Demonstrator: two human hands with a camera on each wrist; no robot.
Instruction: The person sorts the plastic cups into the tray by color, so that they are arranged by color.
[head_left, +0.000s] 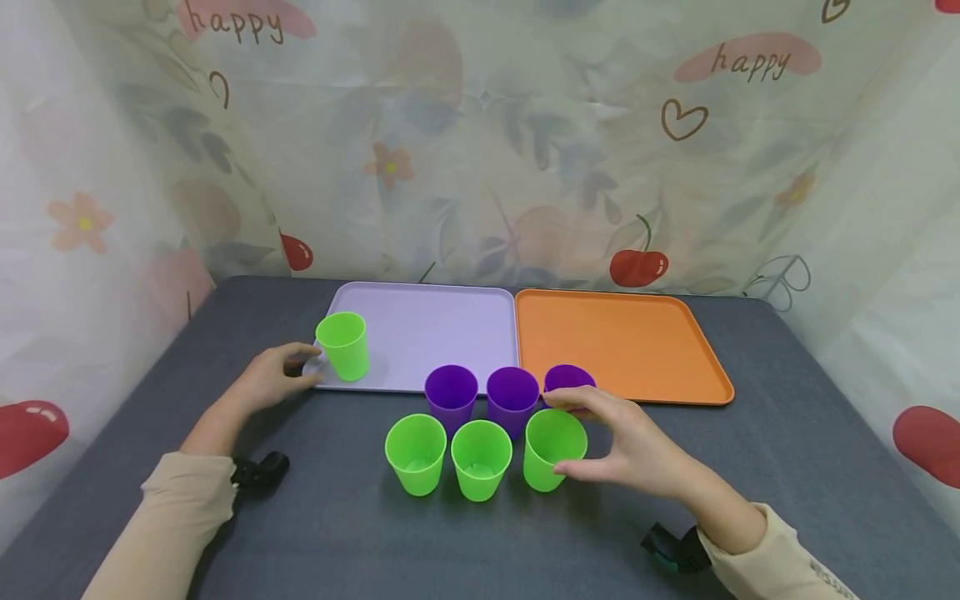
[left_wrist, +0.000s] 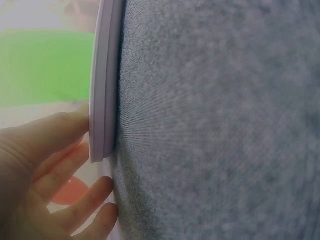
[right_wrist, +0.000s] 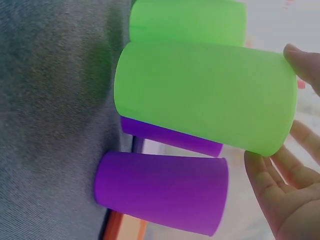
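Beige sleeves (head_left: 161, 521) poke in at the bottom, black gadgets strapped at both wrists. Right hand (head_left: 618, 433) has thumb and fingers gripping the rim of the rightmost green cup (head_left: 552, 450) on the gray table (head_left: 420, 554). Kinda crowded: two more green cups (head_left: 482, 460) to its left, three purple cups (head_left: 513, 400) right behind. That hand partly covers the rightmost purple one; the right wrist view gets it side-on, nearly whole. Left hand (head_left: 273, 375) is loose, not gripping anything, at the edge of the lavender tray (head_left: 442, 333), beside a lone green cup (head_left: 345, 346) on it. Left wrist view shows those fingertips hanging past the tray's corner. Orange tray (head_left: 618, 342) sits alongside. Backdrop (head_left: 487, 142) says "happy" twice; the sleeve print's too small to read.
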